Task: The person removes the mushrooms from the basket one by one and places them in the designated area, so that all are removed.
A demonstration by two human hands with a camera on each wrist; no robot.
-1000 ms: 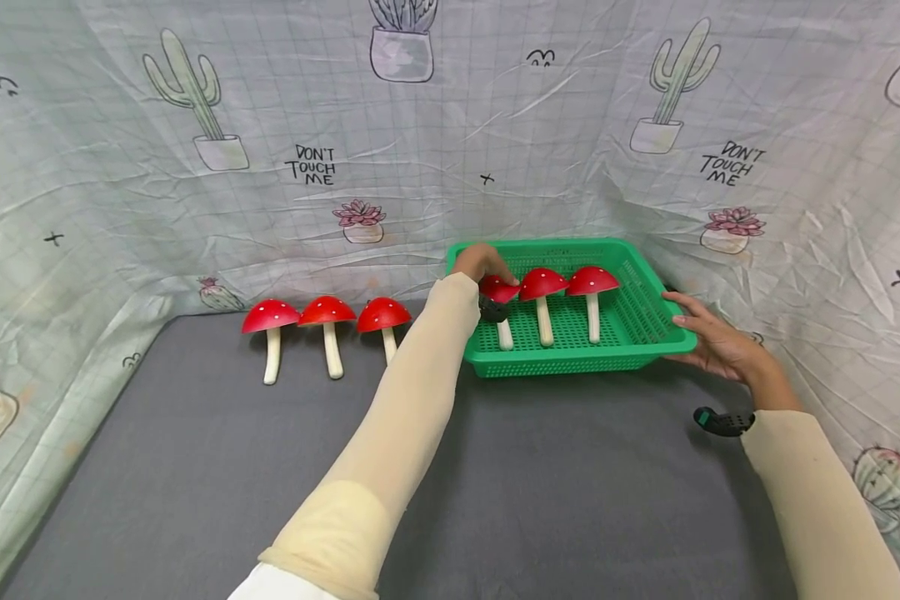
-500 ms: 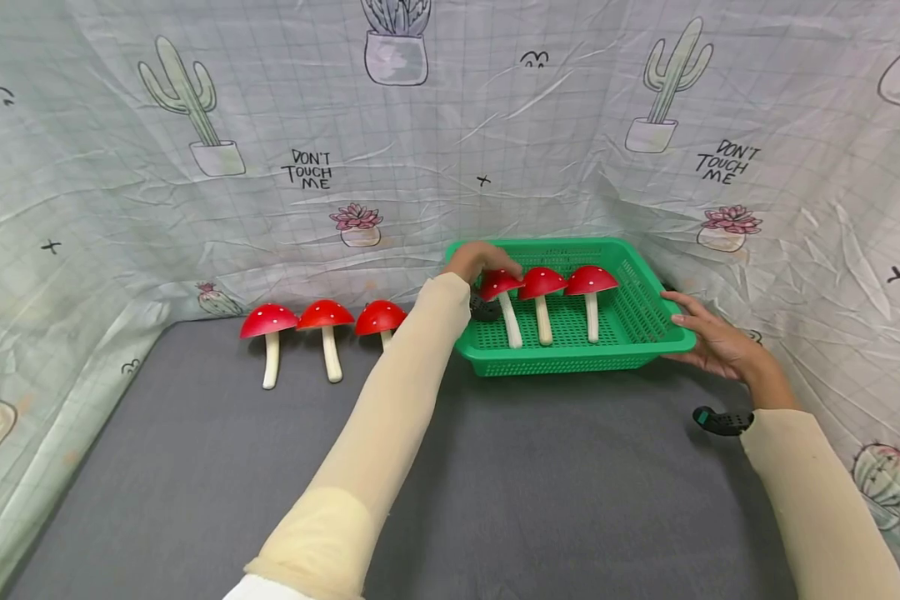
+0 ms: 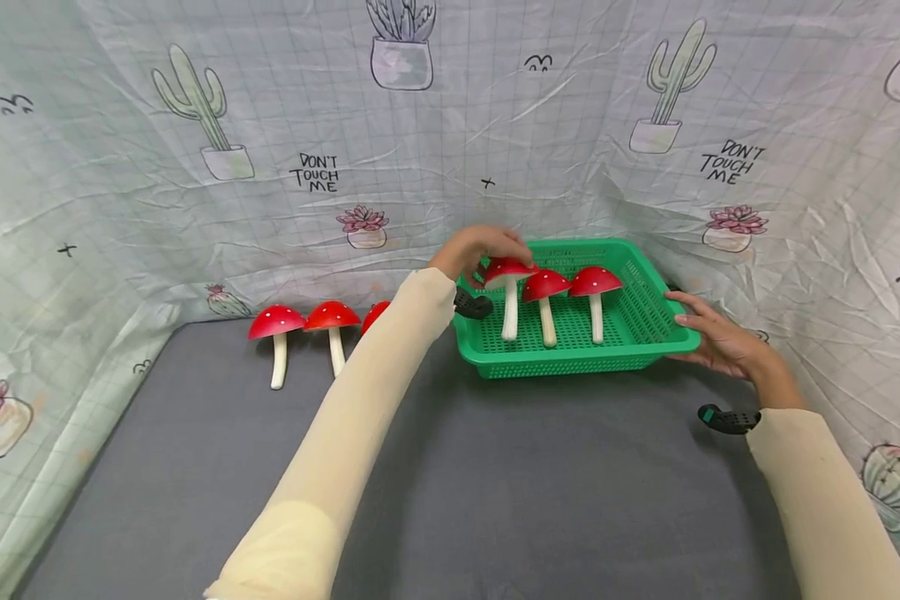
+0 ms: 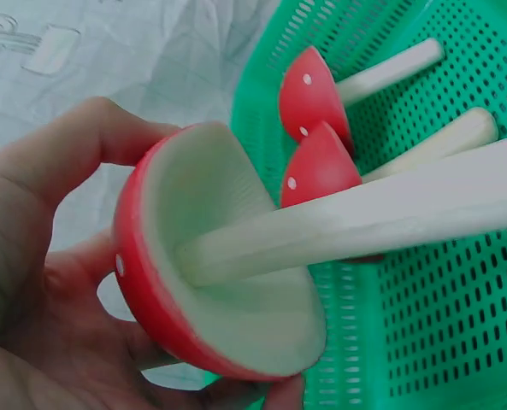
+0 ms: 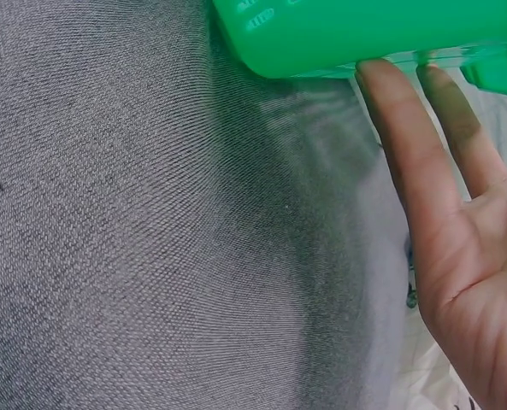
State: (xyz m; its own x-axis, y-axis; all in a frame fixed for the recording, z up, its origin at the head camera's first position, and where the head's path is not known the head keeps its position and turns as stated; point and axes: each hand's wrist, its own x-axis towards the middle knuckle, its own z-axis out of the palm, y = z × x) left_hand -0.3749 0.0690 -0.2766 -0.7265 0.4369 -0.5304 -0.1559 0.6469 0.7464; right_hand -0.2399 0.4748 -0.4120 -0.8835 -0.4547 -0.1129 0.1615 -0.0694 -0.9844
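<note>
My left hand (image 3: 487, 248) holds a toy mushroom (image 3: 511, 287) by its red, white-dotted cap, over the left part of a green plastic basket (image 3: 570, 358). In the left wrist view, my fingers (image 4: 99, 137) curl round the rounded cap of this mushroom (image 4: 227, 316), its pale stem pointing right. Two similar mushrooms, a middle one (image 3: 546, 287) and a right one (image 3: 596, 283), lie in the basket, stems toward me. My right hand (image 3: 723, 343) touches the basket's right end; in the right wrist view its fingers (image 5: 411, 145) are fairly straight against the green wall.
More red-capped mushrooms lie in a row on the grey table (image 3: 570, 483) left of the basket: a left one (image 3: 277, 325), a middle one (image 3: 333, 317) and one partly hidden behind my left sleeve (image 3: 352, 417). A printed cloth (image 3: 292, 100) encloses the back and sides.
The left hand has lifted the leftmost basket mushroom slightly up, its cap rising above the other two. The right hand stays at the basket's right end.
</note>
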